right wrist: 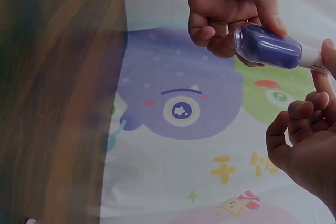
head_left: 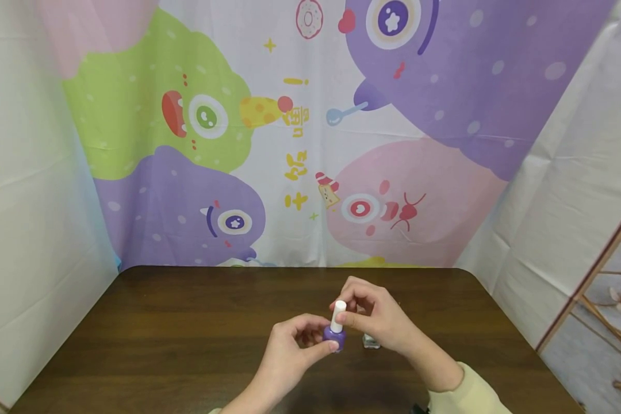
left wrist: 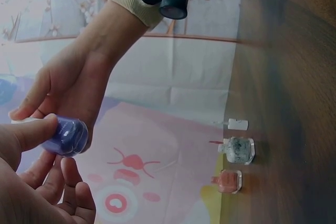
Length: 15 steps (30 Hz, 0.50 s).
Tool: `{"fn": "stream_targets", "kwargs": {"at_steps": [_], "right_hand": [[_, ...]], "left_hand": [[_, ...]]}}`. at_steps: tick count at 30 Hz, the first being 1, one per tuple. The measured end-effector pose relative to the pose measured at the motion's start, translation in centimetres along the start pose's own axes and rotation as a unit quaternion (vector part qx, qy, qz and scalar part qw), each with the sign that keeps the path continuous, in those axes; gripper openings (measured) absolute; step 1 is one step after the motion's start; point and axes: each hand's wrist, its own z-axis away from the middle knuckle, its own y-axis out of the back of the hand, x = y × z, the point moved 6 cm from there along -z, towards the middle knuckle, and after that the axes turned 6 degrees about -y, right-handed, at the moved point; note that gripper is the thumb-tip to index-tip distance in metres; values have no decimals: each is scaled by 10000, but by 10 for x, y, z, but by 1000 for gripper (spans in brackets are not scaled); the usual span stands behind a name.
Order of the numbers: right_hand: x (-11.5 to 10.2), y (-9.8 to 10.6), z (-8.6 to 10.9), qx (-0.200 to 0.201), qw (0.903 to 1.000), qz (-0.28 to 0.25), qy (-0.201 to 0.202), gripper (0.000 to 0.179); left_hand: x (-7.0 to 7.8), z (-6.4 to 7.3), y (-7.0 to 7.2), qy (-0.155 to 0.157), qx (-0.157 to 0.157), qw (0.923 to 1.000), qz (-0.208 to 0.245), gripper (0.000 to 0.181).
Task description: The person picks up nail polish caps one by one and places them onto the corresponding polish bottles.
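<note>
Between my two hands, above the table, a nail polish bottle [head_left: 333, 339] of purple polish stands nearly upright. My left hand [head_left: 292, 348] pinches its glass body between thumb and fingers. The thumb and fingers of my right hand [head_left: 380, 316] pinch the white cap [head_left: 338, 315], which sits on top of the bottle. In the right wrist view, the purple bottle [right wrist: 270, 47] shows its base, with the cap end in the right fingers. A small bottle of clear or grey polish [head_left: 370, 342] stands on the table behind the right hand, partly hidden by it.
The left wrist view shows a grey glittery polish bottle [left wrist: 240, 150] on the table, beside a coral polish bottle [left wrist: 229, 181] and a white-capped item [left wrist: 238, 124]. Behind the dark wooden table [head_left: 186, 322] hangs a cartoon-printed curtain [head_left: 290, 247].
</note>
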Motion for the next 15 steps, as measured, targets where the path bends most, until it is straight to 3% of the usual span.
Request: {"fn": "stream_targets", "kwargs": {"at_steps": [15], "right_hand": [[4,-1,-2,180,9996,-180,-127,24]], "left_hand": [[0,0,-3,61,-18,10000,48,23]]}}
